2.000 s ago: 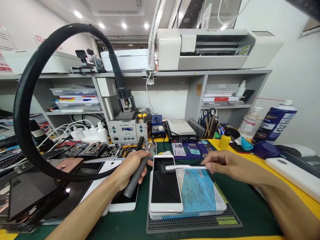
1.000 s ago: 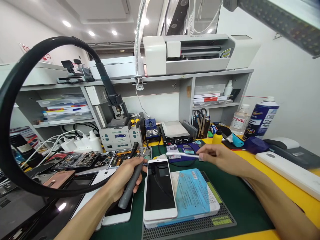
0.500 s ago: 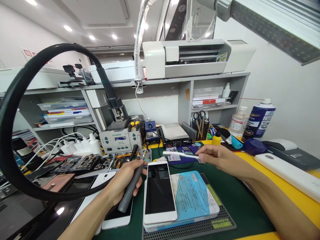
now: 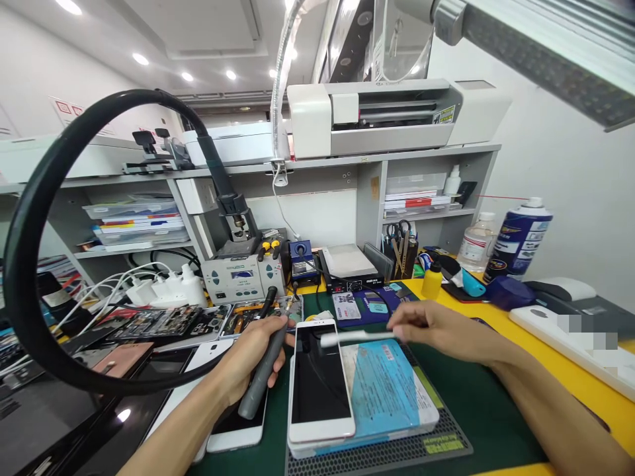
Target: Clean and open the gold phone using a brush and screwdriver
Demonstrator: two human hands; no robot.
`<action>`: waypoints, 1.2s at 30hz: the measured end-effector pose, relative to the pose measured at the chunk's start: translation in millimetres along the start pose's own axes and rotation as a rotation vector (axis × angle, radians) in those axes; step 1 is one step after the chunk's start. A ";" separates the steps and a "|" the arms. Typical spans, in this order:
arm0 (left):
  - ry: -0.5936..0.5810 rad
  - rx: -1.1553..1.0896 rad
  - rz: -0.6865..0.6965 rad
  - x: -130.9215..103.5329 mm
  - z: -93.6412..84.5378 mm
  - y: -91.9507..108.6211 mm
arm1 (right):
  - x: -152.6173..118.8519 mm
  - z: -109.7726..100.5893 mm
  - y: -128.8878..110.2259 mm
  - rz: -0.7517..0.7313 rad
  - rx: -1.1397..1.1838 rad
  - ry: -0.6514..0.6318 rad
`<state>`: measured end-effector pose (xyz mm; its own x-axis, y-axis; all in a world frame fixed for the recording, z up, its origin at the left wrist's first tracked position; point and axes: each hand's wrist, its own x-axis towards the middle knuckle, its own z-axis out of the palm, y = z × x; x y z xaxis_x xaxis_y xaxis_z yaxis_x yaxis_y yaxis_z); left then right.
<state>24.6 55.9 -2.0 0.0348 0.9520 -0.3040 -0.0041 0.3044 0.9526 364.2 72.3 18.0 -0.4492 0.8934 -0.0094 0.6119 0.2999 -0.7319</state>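
My left hand [image 4: 255, 347] is wrapped round the grey handle of a hot air gun [image 4: 260, 380], whose thick black hose loops over the left side. Just right of it, a white phone [image 4: 322, 390] with a dark screen lies face up, its left part propped on a blue and white packet [image 4: 384, 387]. My right hand [image 4: 429, 327] pinches a slim white toothbrush-shaped tool [image 4: 364, 336] by its right end. The tool's blurred head hovers over the upper right of the phone screen; whether it touches I cannot tell.
A honeycomb-patterned pad [image 4: 397, 456] lies beneath the packet on a green mat. Opened phones and boards [image 4: 159, 324] crowd the left. Behind stand a rework station [image 4: 233, 281] and a flat heating plate unit [image 4: 350, 264]. A blue spray can [image 4: 518, 238] stands at right.
My right hand has lowered slightly, bringing the white toothbrush-shaped tool down and over the phone's top. My left hand keeps its hold on the hot air gun. The view has shifted slightly.
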 end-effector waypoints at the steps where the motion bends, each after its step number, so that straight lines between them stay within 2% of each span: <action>1: -0.001 -0.001 0.002 0.4 -0.2 -0.3 | 1.2 -0.1 1.8 0.020 -0.010 0.072; 3: -0.004 -0.003 0.002 1.3 -0.9 -1.0 | 2.6 -0.6 4.5 0.046 -0.011 0.166; 4: -0.006 -0.005 0.002 1.8 -1.3 -1.4 | 2.5 -0.8 4.8 0.045 -0.001 0.161; 8: -0.016 -0.011 0.009 3.5 -3.0 -3.3 | 0.9 -0.5 3.0 -0.008 0.021 -0.016; 9: -0.016 -0.012 0.010 3.7 -3.3 -3.7 | 1.6 -0.5 3.6 -0.007 0.008 -0.001; 13: -0.012 -0.012 0.015 4.3 -4.0 -5.3 | 5.0 -2.3 7.3 0.044 -0.040 0.240; 14: -0.014 -0.012 0.017 4.7 -4.0 -5.7 | 4.2 -2.6 6.3 0.041 -0.031 0.243; 15: -0.017 -0.012 0.018 5.1 -4.1 -5.9 | 2.7 -2.5 4.3 0.026 -0.016 0.202; 18: -0.024 -0.017 0.022 6.1 -4.3 -6.0 | -3.1 0.1 -4.2 -0.034 0.016 -0.040; 20: -0.026 -0.018 0.021 6.0 -4.5 -5.6 | -3.4 2.1 -5.8 -0.040 0.005 -0.094; 25: -0.024 -0.016 0.018 3.4 -4.2 -4.5 | 3.3 -0.2 3.9 0.043 -0.047 0.261; 27: -0.024 -0.019 0.015 3.0 -4.0 -4.7 | 1.6 -1.1 3.4 0.023 -0.022 0.226; 30: -0.028 -0.025 0.016 3.5 -4.0 -5.3 | -2.0 1.3 -0.7 -0.031 0.007 0.021; 31: -0.029 -0.027 0.018 3.8 -4.0 -5.4 | -1.8 2.5 -1.0 -0.036 0.001 -0.005; 32: -0.028 -0.027 0.019 4.0 -4.0 -5.4 | -0.7 3.3 -0.6 -0.030 -0.012 0.013; 35: -0.024 -0.026 0.020 4.2 -3.8 -4.9 | 3.3 2.7 1.8 0.016 -0.047 0.201; 36: -0.025 -0.025 0.019 4.1 -3.7 -4.6 | 3.3 1.7 1.3 0.020 -0.044 0.224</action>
<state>21.1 58.5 -7.6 0.0595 0.9566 -0.2852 -0.0304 0.2873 0.9574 362.4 75.0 15.8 -0.2838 0.9498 0.1316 0.6493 0.2913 -0.7025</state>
